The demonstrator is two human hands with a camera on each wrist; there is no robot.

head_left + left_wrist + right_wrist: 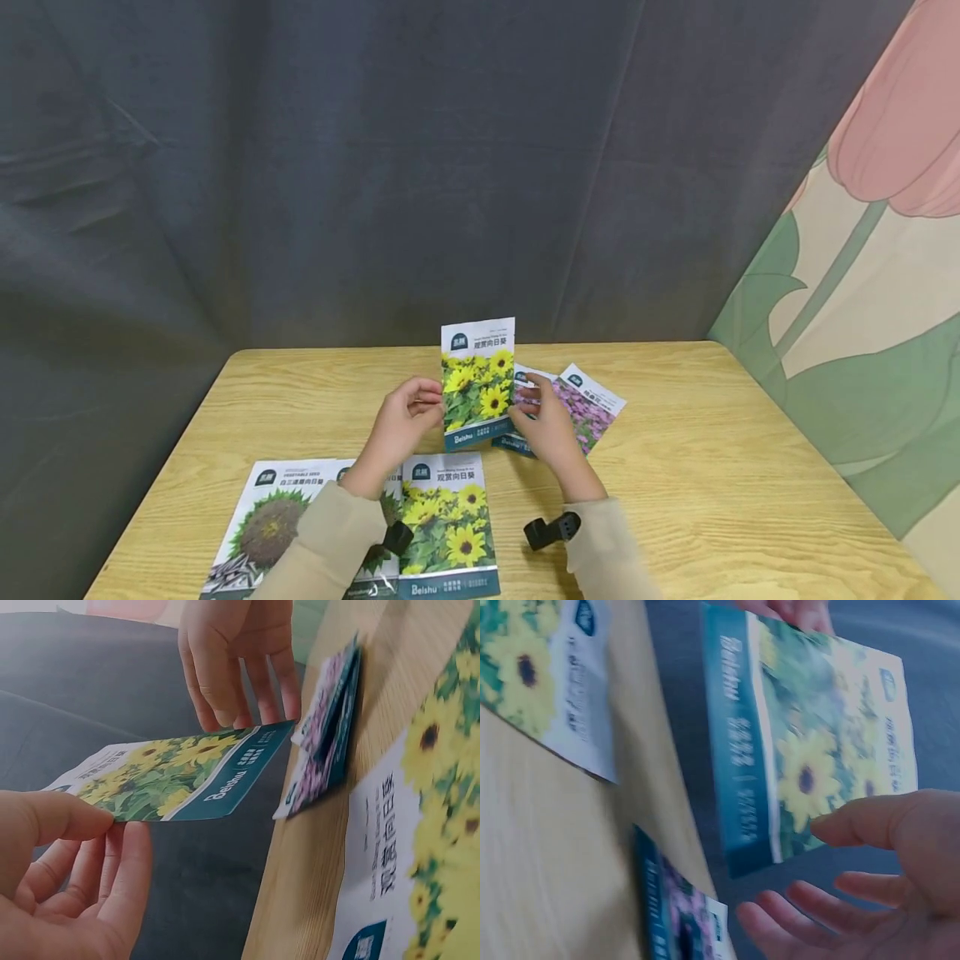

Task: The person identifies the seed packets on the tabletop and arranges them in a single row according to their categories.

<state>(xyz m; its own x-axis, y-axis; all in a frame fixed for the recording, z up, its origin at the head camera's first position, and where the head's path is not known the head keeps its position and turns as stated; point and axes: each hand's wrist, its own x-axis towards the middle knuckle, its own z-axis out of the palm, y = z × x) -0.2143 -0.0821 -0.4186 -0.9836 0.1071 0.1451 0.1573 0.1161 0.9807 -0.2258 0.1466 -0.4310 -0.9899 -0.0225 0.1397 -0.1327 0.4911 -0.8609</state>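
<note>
A seed packet with yellow sunflowers (477,387) is held up above the table, its printed front showing. My left hand (408,417) pinches its left edge; in the left wrist view the thumb (82,817) lies on the front with fingers behind. My right hand (546,425) is at the opposite edge. In the right wrist view, its thumb (862,821) overlaps the packet's front while the other fingers are spread loosely below, apart from it. Behind the right hand, two packets with pink-purple flowers (588,404) lie on the table, one partly hidden.
On the wooden table (675,433), another yellow sunflower packet (450,525) lies in front, beside packets with a large seed head (273,525), which the left sleeve partly covers. A dark curtain (450,167) hangs behind the table; a tulip-patterned wall (862,333) stands right.
</note>
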